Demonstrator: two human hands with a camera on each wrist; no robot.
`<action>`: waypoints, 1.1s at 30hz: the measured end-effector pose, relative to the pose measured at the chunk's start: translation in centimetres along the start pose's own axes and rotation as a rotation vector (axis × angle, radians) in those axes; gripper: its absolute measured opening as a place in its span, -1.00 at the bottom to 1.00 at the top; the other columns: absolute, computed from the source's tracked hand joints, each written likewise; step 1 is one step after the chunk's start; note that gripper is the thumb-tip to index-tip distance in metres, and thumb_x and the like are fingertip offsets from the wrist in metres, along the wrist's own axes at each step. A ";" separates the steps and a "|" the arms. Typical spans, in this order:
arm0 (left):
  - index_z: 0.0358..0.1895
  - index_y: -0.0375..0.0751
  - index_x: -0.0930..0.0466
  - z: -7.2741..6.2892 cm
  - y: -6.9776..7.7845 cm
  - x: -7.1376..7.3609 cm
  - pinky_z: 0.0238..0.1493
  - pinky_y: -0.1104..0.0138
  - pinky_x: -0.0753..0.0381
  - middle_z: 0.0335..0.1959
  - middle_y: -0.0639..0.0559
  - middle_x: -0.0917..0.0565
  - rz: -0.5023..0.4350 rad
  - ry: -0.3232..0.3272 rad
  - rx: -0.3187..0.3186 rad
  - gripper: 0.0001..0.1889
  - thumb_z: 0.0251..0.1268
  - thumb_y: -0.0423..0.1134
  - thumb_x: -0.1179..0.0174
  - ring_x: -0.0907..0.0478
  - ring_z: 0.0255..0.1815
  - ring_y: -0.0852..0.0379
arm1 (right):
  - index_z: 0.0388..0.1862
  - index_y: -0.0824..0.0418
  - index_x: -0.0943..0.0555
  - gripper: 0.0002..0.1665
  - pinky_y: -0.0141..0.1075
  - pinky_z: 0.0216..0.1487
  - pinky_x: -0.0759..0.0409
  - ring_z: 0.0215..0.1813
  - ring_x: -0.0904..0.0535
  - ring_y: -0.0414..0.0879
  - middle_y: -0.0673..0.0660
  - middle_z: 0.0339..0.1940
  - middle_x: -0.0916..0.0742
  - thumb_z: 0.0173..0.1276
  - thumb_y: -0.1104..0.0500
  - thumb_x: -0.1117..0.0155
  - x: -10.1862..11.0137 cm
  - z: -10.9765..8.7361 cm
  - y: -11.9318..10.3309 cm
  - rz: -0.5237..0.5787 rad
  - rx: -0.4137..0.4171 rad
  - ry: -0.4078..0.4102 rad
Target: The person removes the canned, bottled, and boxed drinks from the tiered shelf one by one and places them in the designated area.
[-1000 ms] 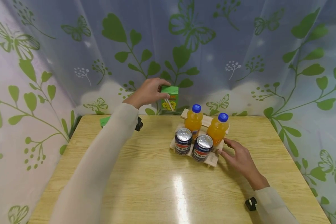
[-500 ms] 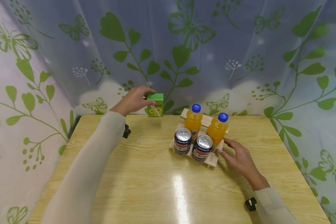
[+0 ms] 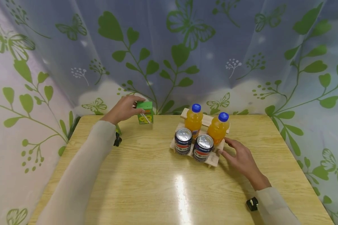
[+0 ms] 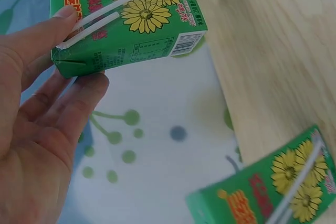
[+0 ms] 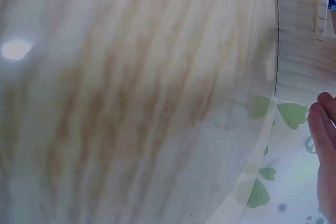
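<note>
My left hand (image 3: 125,109) pinches a green drink carton (image 3: 145,113) by its upper end, thumb on the front and fingers behind. Yellow flowers and a white straw show on the carton's front, low over the table's back edge. A second green carton (image 4: 262,182) appears below it in the left wrist view; in the head view my left sleeve mostly hides it. On the right, my right hand (image 3: 243,161) touches the side of a stepped wooden rack (image 3: 213,159) with its thumb and fingertips. The rack bears two orange drink bottles (image 3: 218,129) behind two dark blue cans (image 3: 183,142).
The wooden table (image 3: 146,181) has light grain and a bright reflection at its front middle. Along its back and sides hangs a curtain (image 3: 157,47) with green leaves and butterflies. A black wrist camera (image 3: 252,203) sits at my right cuff.
My left hand has carried the green carton left and down, from beside the rack toward the other carton. My right hand and the rack have stayed in place.
</note>
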State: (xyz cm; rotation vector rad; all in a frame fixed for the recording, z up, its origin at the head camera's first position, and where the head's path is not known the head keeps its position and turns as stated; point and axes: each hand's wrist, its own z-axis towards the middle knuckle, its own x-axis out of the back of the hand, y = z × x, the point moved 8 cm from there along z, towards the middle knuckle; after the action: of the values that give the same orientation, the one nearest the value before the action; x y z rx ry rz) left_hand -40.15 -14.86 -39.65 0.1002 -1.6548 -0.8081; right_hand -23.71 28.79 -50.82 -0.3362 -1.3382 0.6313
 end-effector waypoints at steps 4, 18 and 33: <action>0.53 -0.28 -0.53 -0.6 -1.2 -0.3 0.36 -0.15 -0.67 0.42 -0.28 -0.62 -0.018 -0.008 0.029 -0.43 0.55 -0.23 -0.40 -0.63 0.36 -0.30 | 0.54 0.39 -0.51 -0.24 0.39 0.37 -0.61 0.35 -0.65 0.44 0.45 0.44 -0.66 0.55 0.02 -0.48 0.0 0.0 0.1 -0.005 -0.017 -0.014; 0.55 -0.25 -0.47 -2.5 -3.8 -1.5 0.43 -0.20 -0.60 0.57 -0.28 -0.47 -0.058 -0.056 0.092 -0.43 0.60 -0.21 -0.35 -0.51 0.47 -0.34 | 0.54 0.38 -0.51 -0.25 0.39 0.36 -0.61 0.34 -0.66 0.44 0.46 0.43 -0.66 0.55 0.03 -0.48 0.0 0.1 0.0 -0.012 -0.007 -0.010; 0.56 -0.28 -0.46 -3.5 -5.2 -2.4 0.44 -0.22 -0.59 0.72 -0.35 -0.25 -0.062 -0.073 0.091 -0.43 0.60 -0.25 -0.35 -0.49 0.50 -0.38 | 0.51 0.39 -0.53 -0.28 0.39 0.34 -0.62 0.32 -0.67 0.44 0.46 0.41 -0.68 0.55 0.05 -0.49 0.3 0.0 -0.5 -0.006 0.015 0.010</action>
State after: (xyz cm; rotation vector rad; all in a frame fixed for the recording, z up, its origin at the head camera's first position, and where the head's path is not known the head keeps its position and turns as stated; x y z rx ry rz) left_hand -38.28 -19.17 -44.48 0.1884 -1.7650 -0.7908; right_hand -23.54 28.55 -50.28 -0.3233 -1.3239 0.6333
